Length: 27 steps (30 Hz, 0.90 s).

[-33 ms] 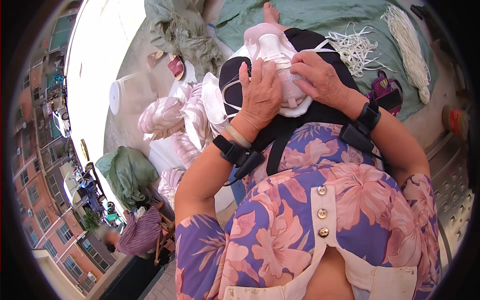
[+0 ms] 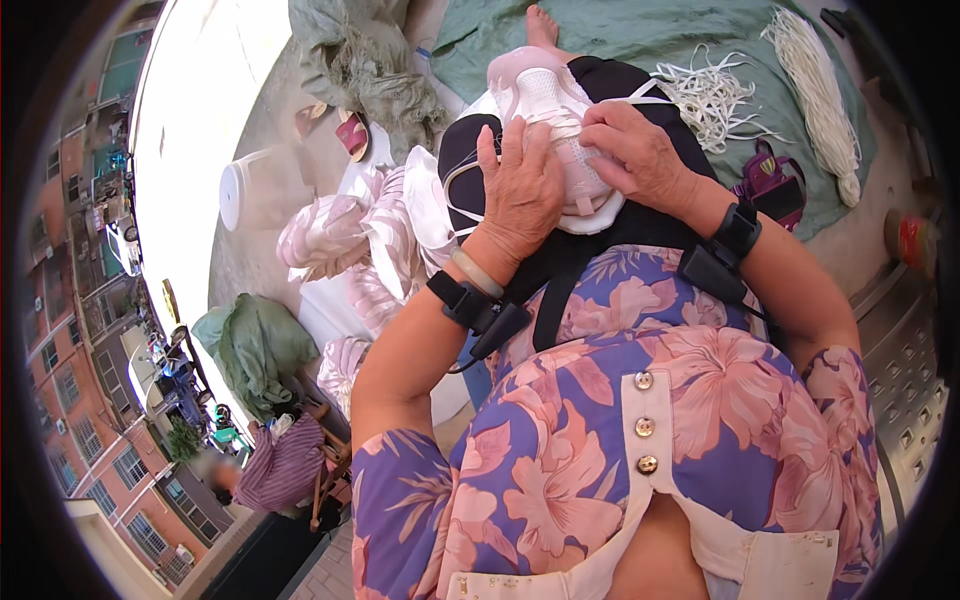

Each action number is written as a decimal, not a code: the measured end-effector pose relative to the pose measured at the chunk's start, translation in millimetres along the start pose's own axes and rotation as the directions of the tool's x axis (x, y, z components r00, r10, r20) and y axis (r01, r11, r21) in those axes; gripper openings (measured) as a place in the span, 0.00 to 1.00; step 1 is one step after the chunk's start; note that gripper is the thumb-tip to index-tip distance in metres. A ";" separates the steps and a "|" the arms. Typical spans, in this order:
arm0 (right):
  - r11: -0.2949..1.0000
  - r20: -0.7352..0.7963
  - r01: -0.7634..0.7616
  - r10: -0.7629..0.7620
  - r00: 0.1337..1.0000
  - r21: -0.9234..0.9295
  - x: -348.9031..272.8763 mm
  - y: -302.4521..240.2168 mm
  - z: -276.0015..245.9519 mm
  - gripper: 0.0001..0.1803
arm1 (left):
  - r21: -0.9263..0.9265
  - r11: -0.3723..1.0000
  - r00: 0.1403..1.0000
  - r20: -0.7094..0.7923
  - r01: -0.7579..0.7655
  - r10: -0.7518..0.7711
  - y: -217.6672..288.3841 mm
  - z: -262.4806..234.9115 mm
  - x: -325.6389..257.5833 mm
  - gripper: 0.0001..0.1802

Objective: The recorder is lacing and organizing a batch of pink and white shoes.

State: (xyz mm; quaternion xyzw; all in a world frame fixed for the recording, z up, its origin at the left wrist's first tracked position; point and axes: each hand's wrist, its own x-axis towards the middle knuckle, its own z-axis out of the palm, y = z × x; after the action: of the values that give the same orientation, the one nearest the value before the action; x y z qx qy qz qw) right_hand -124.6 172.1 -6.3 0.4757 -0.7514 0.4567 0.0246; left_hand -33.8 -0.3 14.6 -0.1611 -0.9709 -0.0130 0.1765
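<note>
A white mesh shoe upper with pink trim [image 2: 545,105] lies on a black cloth [image 2: 610,75] over my lap. My left hand [image 2: 520,190] rests flat on its near left side and holds it down, fingers pointing away from me. My right hand [image 2: 640,155] grips its right edge, fingertips pressed into the mesh. Thin white cords run from the upper over the black cloth. Each wrist wears a black strap with a small device.
A heap of pink-and-white uppers [image 2: 350,235] lies to my left. Bundles of white cord [image 2: 715,100] and a purple bag [image 2: 765,175] sit on a green cloth [image 2: 620,30]. A white bucket [image 2: 245,190], sandals [image 2: 345,130] and a green sack [image 2: 255,345] stand left.
</note>
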 end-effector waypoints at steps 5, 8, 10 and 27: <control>1.000 -0.008 -0.020 0.020 1.000 0.020 0.4 0.9 0.5 0.13 | -0.124 0.985 0.992 0.025 0.124 -0.121 1.2 4.6 -2.0 0.08; 0.998 -0.009 -0.054 0.055 0.998 0.030 -0.2 -0.1 0.3 0.12 | -0.414 0.894 0.981 -0.006 0.173 -0.193 -4.7 8.5 -4.6 0.06; 0.997 -0.015 -0.054 0.055 0.998 0.048 1.1 -1.5 -0.2 0.12 | -0.625 0.746 0.964 0.044 0.231 -0.261 -7.6 9.1 -6.2 0.05; 0.992 -0.008 -0.129 0.129 0.992 0.011 0.9 -3.5 5.5 0.12 | -0.477 0.857 0.980 0.124 0.194 -0.153 -11.8 -8.5 7.3 0.06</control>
State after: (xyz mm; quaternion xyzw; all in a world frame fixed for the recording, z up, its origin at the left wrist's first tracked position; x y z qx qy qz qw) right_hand -120.3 167.1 -6.7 0.4243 -0.7780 0.4632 -0.0043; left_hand -41.1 -9.9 25.4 -0.1124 -0.9533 -0.2658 0.0887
